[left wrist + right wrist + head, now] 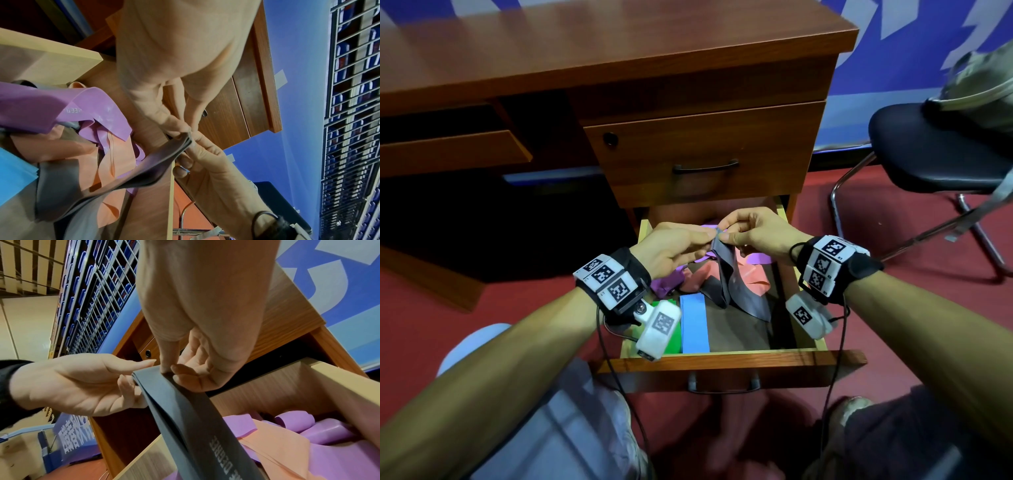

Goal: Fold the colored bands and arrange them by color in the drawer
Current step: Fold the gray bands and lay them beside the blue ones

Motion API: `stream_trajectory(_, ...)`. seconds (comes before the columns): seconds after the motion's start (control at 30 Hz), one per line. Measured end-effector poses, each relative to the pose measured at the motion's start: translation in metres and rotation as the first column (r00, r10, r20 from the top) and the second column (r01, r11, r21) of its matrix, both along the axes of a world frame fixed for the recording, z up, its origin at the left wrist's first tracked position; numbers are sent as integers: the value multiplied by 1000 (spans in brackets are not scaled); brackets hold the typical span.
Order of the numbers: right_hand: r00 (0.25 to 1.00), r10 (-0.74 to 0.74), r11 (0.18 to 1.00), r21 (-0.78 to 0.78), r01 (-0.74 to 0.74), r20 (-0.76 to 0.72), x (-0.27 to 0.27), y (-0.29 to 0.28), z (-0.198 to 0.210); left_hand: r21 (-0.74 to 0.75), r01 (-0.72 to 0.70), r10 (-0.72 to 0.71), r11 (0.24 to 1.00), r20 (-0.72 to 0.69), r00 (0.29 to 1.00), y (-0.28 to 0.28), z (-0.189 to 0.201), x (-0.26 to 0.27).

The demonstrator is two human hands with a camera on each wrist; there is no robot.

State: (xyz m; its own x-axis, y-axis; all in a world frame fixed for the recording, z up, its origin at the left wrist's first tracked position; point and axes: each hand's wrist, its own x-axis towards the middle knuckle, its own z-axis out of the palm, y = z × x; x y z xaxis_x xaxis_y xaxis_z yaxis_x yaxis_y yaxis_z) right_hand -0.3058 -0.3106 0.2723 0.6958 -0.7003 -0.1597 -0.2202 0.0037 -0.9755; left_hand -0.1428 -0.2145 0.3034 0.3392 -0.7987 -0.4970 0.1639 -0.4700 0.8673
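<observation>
Over the open bottom drawer [722, 358], my left hand [707, 236] and right hand [726, 230] meet and pinch the top end of a dark grey band [726, 274]. The band hangs doubled into the drawer, its tail lying on the drawer floor. In the left wrist view, the left hand's fingertips [183, 128] clamp the grey band [160, 160]. In the right wrist view, the right hand's fingertips [170, 369] hold the grey band [185, 410] at its edge. A folded blue band [693, 322] and a green band [673, 339] lie flat at the drawer's front left. Loose purple bands [667, 284] and orange bands [751, 275] are heaped at the back.
A shut upper drawer [705, 150] with a dark handle sits just above the hands. A black chair [935, 150] carrying a bag stands to the right on red carpet. The desk's knee space opens at the left. My knees are below the drawer front.
</observation>
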Motion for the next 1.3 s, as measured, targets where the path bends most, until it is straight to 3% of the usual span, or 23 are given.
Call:
stream_trajectory(0.17, 999, -18, 999, 34, 19, -26, -2, 0, 0, -34, 42, -38, 999, 130, 991, 1, 2, 1)
stream_trajectory(0.53, 991, -80, 978, 201, 57, 109, 7, 2, 2, -210, 166, -99, 964, 296, 950, 2, 4, 5)
stream_trajectory(0.6, 986, -101, 973, 219, 70, 133, 9, 0, 0, -226, 217, -97, 950, 447, 889, 0, 1, 9)
stream_trajectory(0.73, 977, -105, 963, 265, 53, 187, 11, -3, 3, -185, 337, -96, 923, 737, 669, -2, 4, 12)
stream_trajectory(0.9, 954, -140, 949, 311, 52, 266, 24, -7, 17, -381, 257, 158, 888, 777, 609, -5, 26, 24)
stream_trajectory(0.97, 969, -181, 961, 241, 137, 171, 31, -10, 19, -496, 196, 302, 846, 749, 590, -4, 37, 36)
stream_trajectory(1.07, 975, -158, 987, -52, 151, -157, 42, -10, 6, -632, 133, 465, 764, 681, 566, 1, 49, 51)
stream_trajectory(1.17, 892, 32, 965, -220, -146, -451, 56, 0, -18, -689, 87, 542, 719, 635, 551, 1, 49, 66)
stream_trajectory(1.23, 801, 195, 898, -225, -377, -567, 66, 11, -30, -696, 53, 556, 716, 614, 561, -2, 45, 73)
stream_trajectory(1.3, 731, 321, 861, -136, -490, -602, 77, 24, -38, -688, 6, 549, 726, 584, 597, -5, 38, 79)
